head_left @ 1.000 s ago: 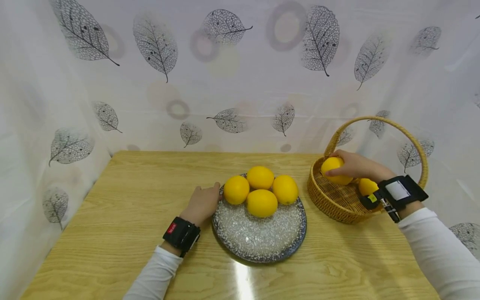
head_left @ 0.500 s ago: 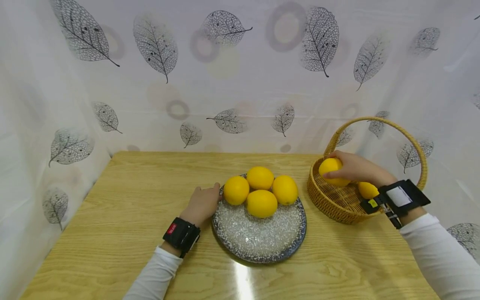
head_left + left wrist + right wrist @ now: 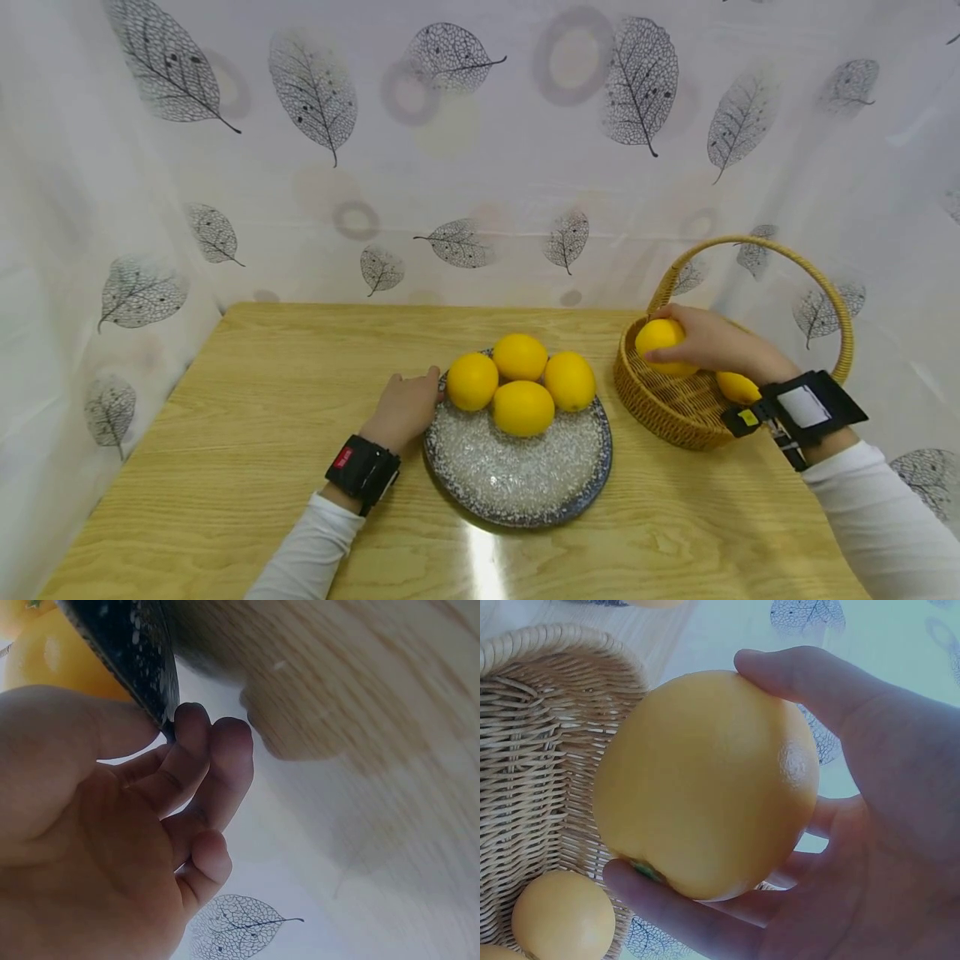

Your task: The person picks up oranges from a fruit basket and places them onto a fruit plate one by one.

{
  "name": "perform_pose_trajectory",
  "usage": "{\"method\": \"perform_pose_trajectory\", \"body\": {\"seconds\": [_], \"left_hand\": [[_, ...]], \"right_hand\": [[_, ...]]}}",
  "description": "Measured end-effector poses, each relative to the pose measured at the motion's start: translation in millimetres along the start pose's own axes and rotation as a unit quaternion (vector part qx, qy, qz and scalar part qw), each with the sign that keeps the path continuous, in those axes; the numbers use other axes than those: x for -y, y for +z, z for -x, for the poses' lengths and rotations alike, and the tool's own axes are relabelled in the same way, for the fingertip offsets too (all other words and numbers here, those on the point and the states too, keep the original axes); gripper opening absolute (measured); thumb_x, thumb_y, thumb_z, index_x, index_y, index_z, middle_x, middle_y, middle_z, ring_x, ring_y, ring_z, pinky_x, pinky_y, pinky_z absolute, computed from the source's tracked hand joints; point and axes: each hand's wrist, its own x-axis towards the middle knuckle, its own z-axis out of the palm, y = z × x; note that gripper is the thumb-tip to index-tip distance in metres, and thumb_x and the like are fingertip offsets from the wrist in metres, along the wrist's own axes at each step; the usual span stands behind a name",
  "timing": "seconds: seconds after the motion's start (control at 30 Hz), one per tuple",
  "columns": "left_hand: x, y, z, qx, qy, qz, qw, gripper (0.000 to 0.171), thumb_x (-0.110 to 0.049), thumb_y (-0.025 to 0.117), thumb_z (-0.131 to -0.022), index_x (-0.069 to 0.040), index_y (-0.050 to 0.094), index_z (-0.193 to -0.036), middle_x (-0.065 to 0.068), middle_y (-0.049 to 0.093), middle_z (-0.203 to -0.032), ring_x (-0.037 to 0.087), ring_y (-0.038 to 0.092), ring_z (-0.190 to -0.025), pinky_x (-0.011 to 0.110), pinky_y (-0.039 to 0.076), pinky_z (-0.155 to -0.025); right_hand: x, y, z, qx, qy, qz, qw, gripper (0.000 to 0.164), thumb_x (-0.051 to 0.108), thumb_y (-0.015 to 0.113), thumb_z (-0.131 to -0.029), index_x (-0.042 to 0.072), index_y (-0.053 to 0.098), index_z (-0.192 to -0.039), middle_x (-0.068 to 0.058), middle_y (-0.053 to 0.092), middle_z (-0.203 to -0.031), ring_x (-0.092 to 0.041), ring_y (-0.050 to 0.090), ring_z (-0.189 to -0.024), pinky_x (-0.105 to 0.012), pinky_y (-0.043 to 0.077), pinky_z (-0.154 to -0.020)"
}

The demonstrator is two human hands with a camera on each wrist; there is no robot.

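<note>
Head cam: R hand point(image 3: 708, 337) grasps a yellow fruit point(image 3: 660, 336) in or just above the far-L part of the wicker basket point(image 3: 652, 412); can't tell if it touches the bottom. L hand point(image 3: 397, 410) pinches the L rim of the round speckled plate point(image 3: 517, 475), on the wood table point(image 3: 285, 400) w/ 4 more fruits point(image 3: 522, 408) grouped toward its far side. R wrist cam adds a green stem end point(image 3: 646, 870) on the held fruit, plus 2 basket fruits point(image 3: 562, 915), one cut by the frame edge; head cam shows 1 for sure, partly behind the wrist. L wrist cam adds the plate's dark underside point(image 3: 142, 652), thumb on fruit side, fingertips underneath. Red label point(image 3: 342, 458) on L wristband point(image 3: 367, 473): lettering too small to read.
</note>
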Motion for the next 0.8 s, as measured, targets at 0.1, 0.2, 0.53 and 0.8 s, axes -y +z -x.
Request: {"method": "perform_pose_trajectory", "body": {"seconds": [0.1, 0.2, 0.53, 0.8], "left_hand": [[-0.2, 0.5, -0.2, -0.001, 0.000, 0.000, 1.0000, 0.042, -0.013, 0.050, -0.106, 0.004, 0.048, -0.144, 0.018, 0.075, -0.119, 0.033, 0.069, -0.120, 0.061, 0.037, -0.116], [0.4, 1.3, -0.9, -0.001, 0.000, -0.002, 1.0000, 0.042, -0.012, 0.049, -0.106, 0.004, 0.048, -0.144, 0.018, 0.075, -0.119, 0.033, 0.069, -0.119, 0.061, 0.037, -0.116], [-1.7, 0.1, -0.8, 0.007, -0.007, 0.000, 1.0000, 0.043, -0.013, 0.047, -0.107, 0.003, 0.047, -0.146, 0.018, 0.074, -0.122, 0.032, 0.068, -0.122, 0.060, 0.035, -0.117], [-0.4, 0.0, -1.3, 0.005, -0.005, 0.000, 1.0000, 0.042, -0.014, 0.049, -0.106, 0.004, 0.048, -0.144, 0.018, 0.075, -0.119, 0.032, 0.069, -0.120, 0.059, 0.037, -0.115]], "right_hand": [[1, 2, 2, -0.001, -0.003, -0.010, 1.000, 0.073, 0.047, 0.076, -0.088, -0.001, 0.051, -0.137, -0.014, 0.066, -0.108, -0.022, 0.059, -0.087, -0.031, 0.048, -0.071], [3, 4, 3, -0.004, -0.004, -0.015, 1.000, 0.074, 0.046, 0.077, -0.088, -0.001, 0.050, -0.139, -0.015, 0.065, -0.110, -0.021, 0.059, -0.087, -0.031, 0.048, -0.071], [18, 12, 14, -0.026, -0.017, -0.020, 0.999, 0.069, 0.040, 0.078, -0.088, 0.001, 0.052, -0.138, -0.017, 0.064, -0.117, -0.023, 0.060, -0.091, -0.033, 0.050, -0.075], [33, 19, 20, -0.051, -0.034, -0.007, 0.998, 0.060, 0.038, 0.080, -0.086, 0.005, 0.057, -0.131, -0.013, 0.068, -0.114, -0.022, 0.062, -0.091, -0.035, 0.051, -0.076]]}}
